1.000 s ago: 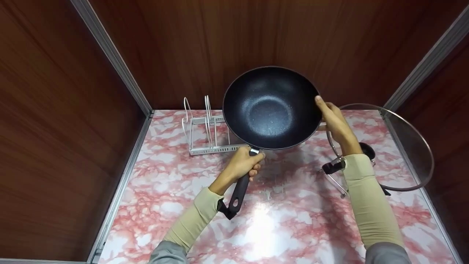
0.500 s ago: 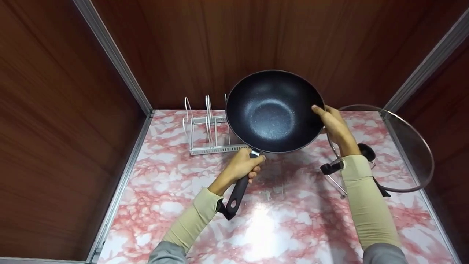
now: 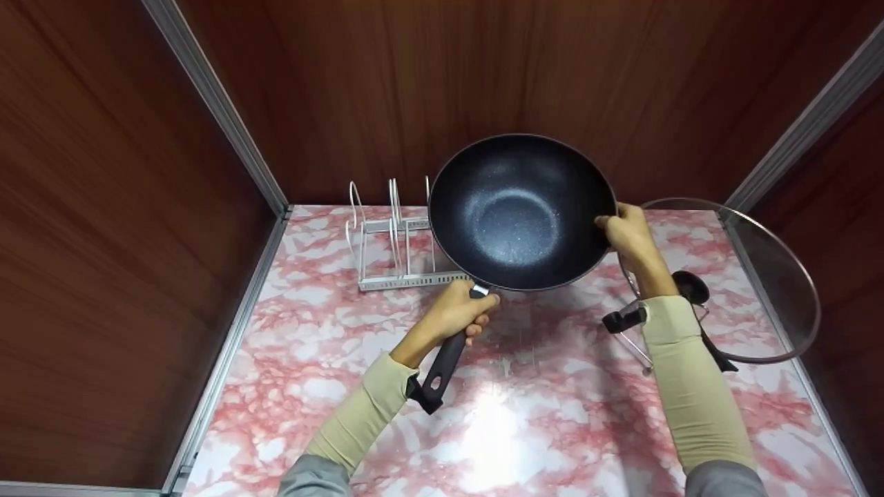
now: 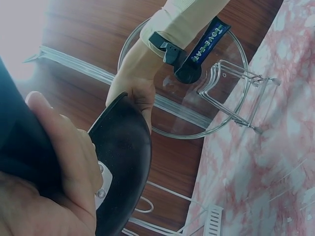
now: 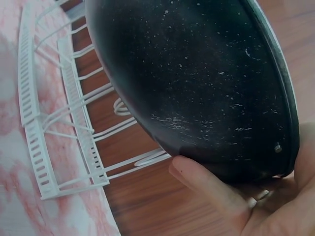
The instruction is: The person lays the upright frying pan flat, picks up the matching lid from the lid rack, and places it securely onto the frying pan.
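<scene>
A black wok (image 3: 514, 214) is held up in front of me, its hollow side facing me and its handle slanting down to the left. My left hand (image 3: 457, 308) grips the black handle (image 3: 444, 366) close to the metal collar. At the right side of the rim, my right hand (image 3: 630, 231) pinches the wok, thumb inside and fingers behind. Scratches and white specks mark the black surface in the right wrist view. Behind the wok stands a white pan rack (image 3: 407, 280) with upright wire dividers, partly hidden by the wok in the head view.
A large glass lid (image 3: 766, 290) with a dark knob (image 3: 690, 286) leans on a wire stand (image 4: 251, 98) at the right, beside my right forearm. Dark wood panels (image 3: 511, 69) in metal frames enclose the red-and-white marbled table (image 3: 331, 386).
The wok has shifted slightly to the right and down. My right hand has slid lower along the rim. My left hand keeps its grip on the handle.
</scene>
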Demonstrator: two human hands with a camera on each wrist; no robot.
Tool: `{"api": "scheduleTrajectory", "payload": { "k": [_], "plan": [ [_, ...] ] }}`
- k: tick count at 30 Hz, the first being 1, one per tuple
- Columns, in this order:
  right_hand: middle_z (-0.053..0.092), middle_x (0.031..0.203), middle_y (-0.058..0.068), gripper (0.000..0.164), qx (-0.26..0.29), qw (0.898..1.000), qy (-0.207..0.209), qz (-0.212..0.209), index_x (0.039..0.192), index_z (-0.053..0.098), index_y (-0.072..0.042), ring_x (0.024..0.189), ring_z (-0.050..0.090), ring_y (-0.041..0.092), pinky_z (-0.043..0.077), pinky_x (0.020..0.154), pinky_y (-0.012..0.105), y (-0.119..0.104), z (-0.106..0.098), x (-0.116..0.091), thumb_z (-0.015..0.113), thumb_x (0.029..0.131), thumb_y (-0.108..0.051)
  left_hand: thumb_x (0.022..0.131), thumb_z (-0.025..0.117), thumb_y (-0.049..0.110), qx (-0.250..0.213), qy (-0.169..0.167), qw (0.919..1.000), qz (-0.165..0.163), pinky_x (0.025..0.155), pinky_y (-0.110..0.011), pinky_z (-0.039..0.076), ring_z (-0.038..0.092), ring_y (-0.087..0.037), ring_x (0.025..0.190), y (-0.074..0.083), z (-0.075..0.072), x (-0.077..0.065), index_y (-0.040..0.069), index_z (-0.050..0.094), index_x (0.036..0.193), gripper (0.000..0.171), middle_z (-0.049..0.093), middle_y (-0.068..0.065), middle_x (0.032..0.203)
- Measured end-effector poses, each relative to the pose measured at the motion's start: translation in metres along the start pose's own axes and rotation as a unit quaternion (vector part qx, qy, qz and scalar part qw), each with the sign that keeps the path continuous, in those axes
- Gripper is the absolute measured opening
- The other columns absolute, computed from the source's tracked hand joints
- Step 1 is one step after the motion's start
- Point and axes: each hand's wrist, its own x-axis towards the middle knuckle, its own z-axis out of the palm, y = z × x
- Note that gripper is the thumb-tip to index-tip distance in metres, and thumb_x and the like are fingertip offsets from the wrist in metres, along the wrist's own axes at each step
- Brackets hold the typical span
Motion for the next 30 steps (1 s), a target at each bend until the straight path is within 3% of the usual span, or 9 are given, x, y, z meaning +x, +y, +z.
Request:
{"api": "scheduleTrajectory", "payload": {
  "k": [9, 15, 22, 26, 30],
  "plan": [
    [0.064, 0.094, 0.004, 0.043, -0.003, 0.999, 0.040, -0.010, 0.138, 0.057, 0.016, 0.072, 0.068, 0.006, 0.062, 0.067, 0.023, -0.002, 0.001, -0.006, 0.049, 0.098, 0.002, 0.104, 0.061, 0.017, 0.010, -0.007, 0.9999, 0.002, 0.037, -0.021, 0.044, 0.042, -0.003, 0.039, 0.001, -0.002, 0.000, 0.010, 0.051, 0.090, 0.019, 0.047, 0.005, 0.059],
    [0.065, 0.087, -0.002, 0.043, 0.029, 0.998, 0.048, -0.007, 0.138, 0.055, 0.017, 0.072, 0.069, 0.007, 0.062, 0.069, 0.022, -0.001, 0.000, -0.010, 0.048, 0.098, 0.003, 0.104, 0.062, 0.017, 0.007, -0.010, 0.9999, -0.010, 0.037, -0.020, 0.044, 0.042, -0.002, 0.040, 0.003, -0.003, 0.000, 0.006, 0.051, 0.096, 0.018, 0.047, 0.004, 0.060],
    [0.066, 0.077, -0.006, 0.042, 0.056, 0.997, 0.060, 0.008, 0.136, 0.056, 0.016, 0.067, 0.069, 0.006, 0.061, 0.063, 0.023, 0.002, -0.002, -0.012, 0.048, 0.096, 0.005, 0.103, 0.063, 0.017, 0.002, -0.024, 0.9997, -0.008, 0.038, -0.019, 0.043, 0.041, -0.001, 0.042, 0.006, -0.005, -0.002, 0.012, 0.053, 0.085, 0.022, 0.046, 0.004, 0.061],
    [0.067, 0.073, -0.006, 0.035, 0.077, 0.995, 0.069, 0.015, 0.128, 0.059, 0.014, 0.065, 0.069, 0.007, 0.061, 0.061, 0.023, 0.001, -0.001, -0.014, 0.048, 0.096, 0.006, 0.102, 0.064, 0.017, -0.003, -0.026, 0.9996, -0.009, 0.040, -0.019, 0.042, 0.041, -0.002, 0.043, 0.007, -0.007, -0.004, 0.010, 0.053, 0.088, 0.019, 0.046, 0.004, 0.063],
    [0.068, 0.073, -0.006, 0.037, 0.095, 0.993, 0.072, 0.022, 0.131, 0.057, 0.014, 0.066, 0.070, 0.007, 0.062, 0.063, 0.024, 0.000, -0.001, -0.015, 0.048, 0.096, 0.007, 0.101, 0.065, 0.014, -0.006, -0.029, 0.9995, -0.005, 0.042, -0.019, 0.042, 0.042, -0.002, 0.045, 0.006, -0.009, -0.006, 0.008, 0.055, 0.096, 0.013, 0.047, 0.002, 0.065]
  ]
}}
